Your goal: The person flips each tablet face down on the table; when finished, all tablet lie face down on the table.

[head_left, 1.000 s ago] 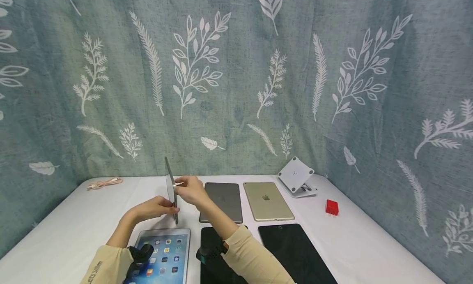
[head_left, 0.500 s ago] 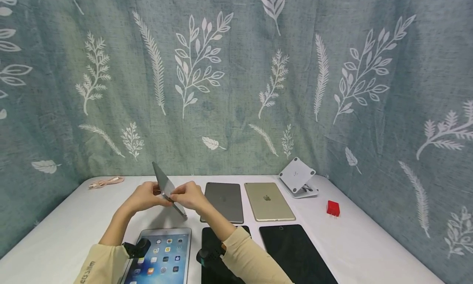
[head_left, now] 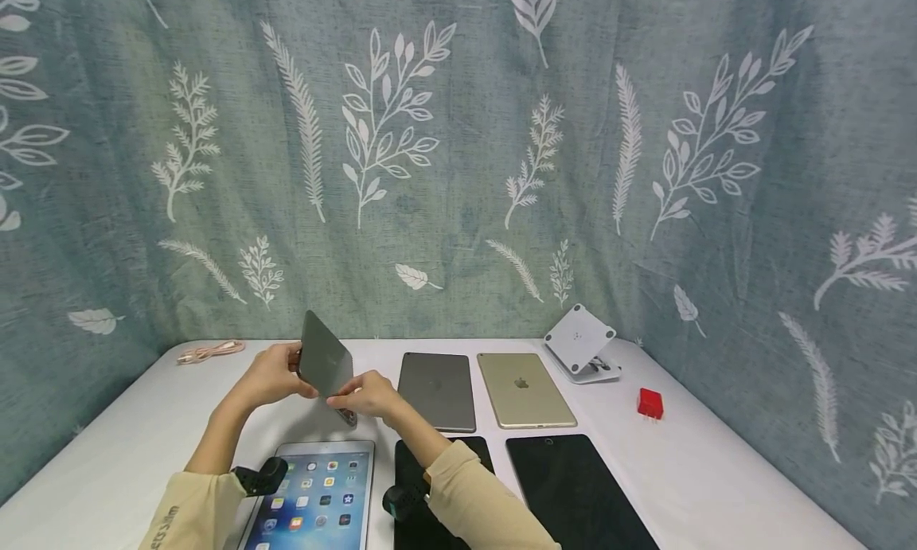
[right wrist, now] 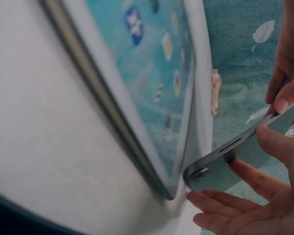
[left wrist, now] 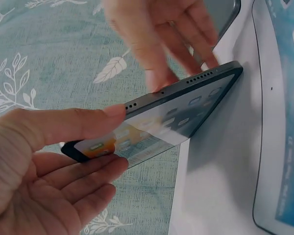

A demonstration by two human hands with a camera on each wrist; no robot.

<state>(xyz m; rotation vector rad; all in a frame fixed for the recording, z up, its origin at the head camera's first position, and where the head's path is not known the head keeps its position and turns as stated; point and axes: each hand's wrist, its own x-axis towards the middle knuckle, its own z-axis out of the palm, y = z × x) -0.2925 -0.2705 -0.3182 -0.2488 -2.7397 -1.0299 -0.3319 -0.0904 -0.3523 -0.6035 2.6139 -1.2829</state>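
Observation:
Both hands hold a dark grey tablet (head_left: pixel 325 357), tilted on edge above the table in the head view. My left hand (head_left: pixel 271 375) grips its left side; in the left wrist view the thumb lies on the narrow edge and the fingers support the lit screen (left wrist: pixel 161 125). At the lower right corner, my right hand (head_left: pixel 372 395) pinches the tablet. The right wrist view shows the right thumb (right wrist: pixel 277 142) at the edge and a finger against the back, near the camera lens (right wrist: pixel 201 173). A white-framed tablet (head_left: pixel 325 486) with lit app icons lies just below the hands.
A grey tablet (head_left: pixel 438 387) and a gold tablet (head_left: pixel 526 391) lie face down to the right. Two black-screened tablets lie nearer, one (head_left: pixel 573 486) right of the sleeve. A silver stand (head_left: pixel 579 339), a red charger (head_left: pixel 649 403) and a coiled pink cable (head_left: pixel 211 351) are farther out.
The held tablet has turned from nearly edge-on to showing its dark back. My left hand has moved up and left along it, while the right hand has shifted down to its lower corner.

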